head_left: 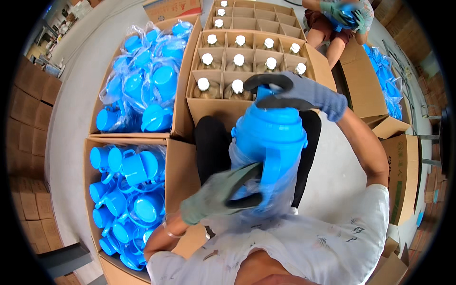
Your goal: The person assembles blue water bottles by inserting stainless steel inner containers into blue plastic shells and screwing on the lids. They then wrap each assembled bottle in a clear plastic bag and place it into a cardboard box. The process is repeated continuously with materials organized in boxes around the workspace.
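Note:
Between my knees stands a blue plastic thermos jug (pixel 268 130) with a side handle (pixel 272 166). Clear plastic film (pixel 280 202) hangs around its lower part. My left hand (pixel 221 194), in a grey-green glove with dark fingers, is closed around the jug's side near the handle. The right hand (pixel 301 92), in a similar glove, curls its fingers over the blue top of the jug, so part of that top is hidden.
At left, one carton (pixel 173 180) holds several blue cups, another (pixel 190 61) bagged blue parts. Ahead, a divided carton (pixel 223 107) holds white-capped bottles. At upper right, another gloved person holds a blue item (pixel 338 19) beside a carton (pixel 363 80) of bagged blue parts.

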Action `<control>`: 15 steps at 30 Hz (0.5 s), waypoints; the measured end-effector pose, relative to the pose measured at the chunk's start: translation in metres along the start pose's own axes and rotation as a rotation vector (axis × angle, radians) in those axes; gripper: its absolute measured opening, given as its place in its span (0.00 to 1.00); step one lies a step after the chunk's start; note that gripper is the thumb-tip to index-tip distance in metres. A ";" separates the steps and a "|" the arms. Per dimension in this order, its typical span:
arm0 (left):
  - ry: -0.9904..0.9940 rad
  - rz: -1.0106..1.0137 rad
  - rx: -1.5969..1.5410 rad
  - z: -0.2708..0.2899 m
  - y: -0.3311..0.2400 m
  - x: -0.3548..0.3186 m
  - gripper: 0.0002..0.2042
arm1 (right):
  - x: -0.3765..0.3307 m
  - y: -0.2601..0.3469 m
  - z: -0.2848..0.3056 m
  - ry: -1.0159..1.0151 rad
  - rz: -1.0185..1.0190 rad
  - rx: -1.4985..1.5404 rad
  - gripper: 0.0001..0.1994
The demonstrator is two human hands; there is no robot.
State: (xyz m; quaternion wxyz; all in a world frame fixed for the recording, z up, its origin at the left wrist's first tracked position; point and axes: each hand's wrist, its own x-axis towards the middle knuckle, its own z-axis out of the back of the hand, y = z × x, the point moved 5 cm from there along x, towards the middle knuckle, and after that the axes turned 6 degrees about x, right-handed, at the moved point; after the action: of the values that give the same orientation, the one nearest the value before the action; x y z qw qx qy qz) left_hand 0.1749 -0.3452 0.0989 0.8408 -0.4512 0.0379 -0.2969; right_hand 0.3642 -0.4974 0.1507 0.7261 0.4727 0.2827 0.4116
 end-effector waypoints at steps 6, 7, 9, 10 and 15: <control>-0.404 -0.320 0.533 0.039 -0.017 -0.015 0.41 | -0.046 0.061 -0.012 -0.120 0.312 -0.012 0.49; -0.381 -0.454 0.582 0.033 -0.036 -0.008 0.40 | -0.051 0.071 -0.016 -0.131 0.329 -0.055 0.51; -0.381 -0.729 0.740 0.023 -0.073 0.003 0.35 | -0.050 0.082 -0.021 -0.098 0.362 -0.247 0.46; -0.406 -0.880 0.843 0.019 -0.091 0.008 0.32 | -0.049 0.085 -0.025 -0.062 0.384 -0.373 0.43; 0.206 -1.088 0.935 -0.012 -0.129 0.052 0.19 | -0.039 0.080 -0.034 -0.177 0.487 -0.233 0.27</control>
State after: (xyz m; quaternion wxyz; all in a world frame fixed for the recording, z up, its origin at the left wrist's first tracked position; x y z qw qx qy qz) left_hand 0.1533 -0.4355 0.2027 0.6712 0.0309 -0.2439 -0.6993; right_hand 0.2912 -0.4987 0.2116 0.6771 0.4742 0.0468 0.5608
